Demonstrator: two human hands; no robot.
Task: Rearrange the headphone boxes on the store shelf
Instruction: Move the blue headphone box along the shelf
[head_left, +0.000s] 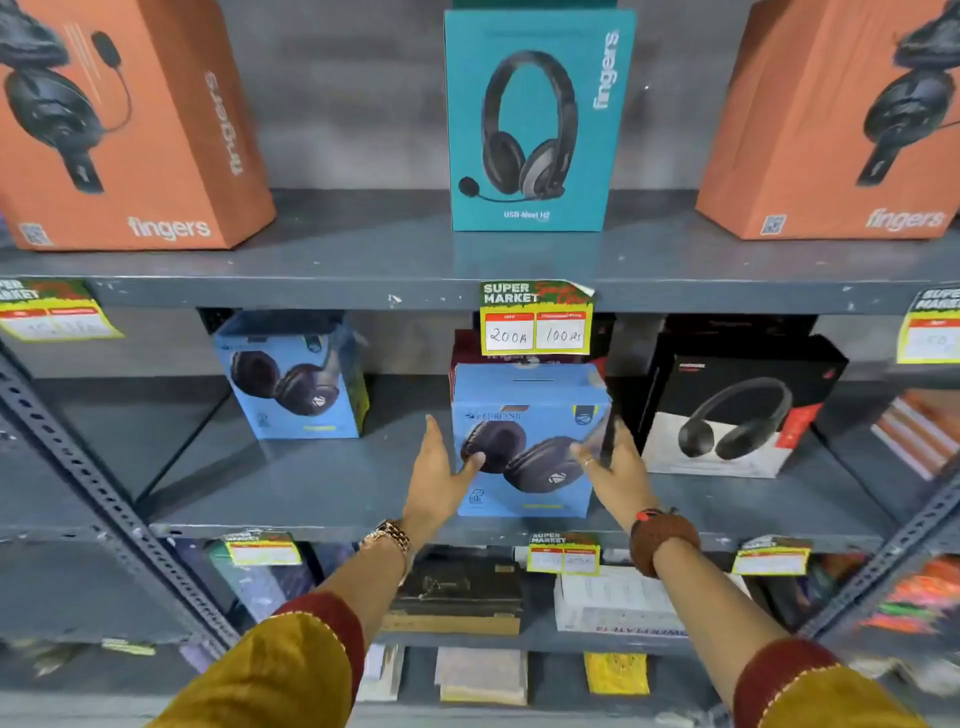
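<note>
Nearest: left hand (441, 480) flat against left side of the blue box (524, 447), thumb on its front face. Right hand (613, 462) blurred at the right side, fingers spread; cannot tell whether it presses the box yet. Neither hand closed round anything.

Blue box upright at front edge of the middle shelf (311, 493), centre. Judged light, stiff cardboard with smooth printed faces, likely somewhat slippery; thin walls may dent if squeezed hard. Best hold: palms on opposite side walls, low down.

Behind it, a dark red box, mostly hidden. Left, well apart: second blue box (293, 379). Right, just beside: black-and-white box (727, 415).

Price tag (535, 319) on shelf edge above. Top shelf: teal box (535, 119) between two orange boxes (119, 124).

All boxes closed; contents not visible.
</note>
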